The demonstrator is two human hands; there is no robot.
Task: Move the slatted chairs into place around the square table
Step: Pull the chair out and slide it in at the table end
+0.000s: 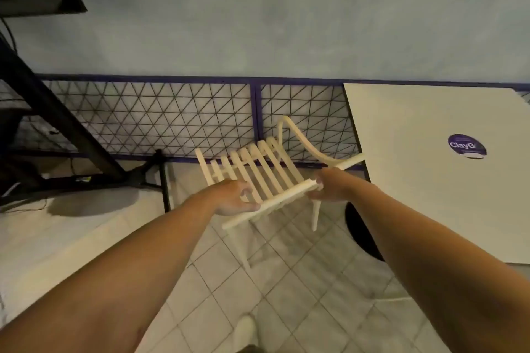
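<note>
View from the head, looking down along two bare forearms that reach forward. Both hands clamp the same cream slatted chair, which sits directly between and just beyond them. The left hand wraps the near rail toward its left end. The right hand curls round the rail's right end, close to where a curved armrest joins. The hands are apart, one at each end of the rail. That spacing probably keeps the chair level and stops it twisting while it is carried or dragged.

The chair is tilted, so its slats run up and away from the hands, and it looks blurred. Two legs show below the hands; whether they touch the floor cannot be told.

The square white table lies just to the right of the right hand, and the armrest tip almost reaches its near edge. A round purple sticker sits on the tabletop, further right. The table's dark base shows beneath the right forearm.

Beyond the chair, past both hands, stands a low fence of triangular wire mesh in a blue frame. To the left of the left hand is a dark metal stand.

The chair seems close to its place at the table's left side, though not yet squared up to it.
</note>
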